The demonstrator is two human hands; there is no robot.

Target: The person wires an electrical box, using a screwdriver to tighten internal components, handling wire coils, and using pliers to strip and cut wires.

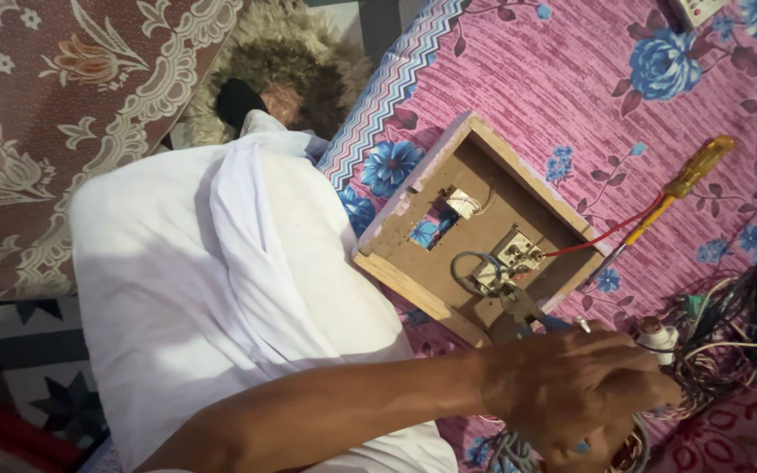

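Metal pliers point(519, 314) bite the grey wire point(464, 263) inside wooden box point(431, 175).

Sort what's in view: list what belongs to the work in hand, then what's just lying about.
In use:
hand
pliers
wooden switch box
grey wire loop

Lying about:
yellow-handled screwdriver
tangle of wires
white bulb holder
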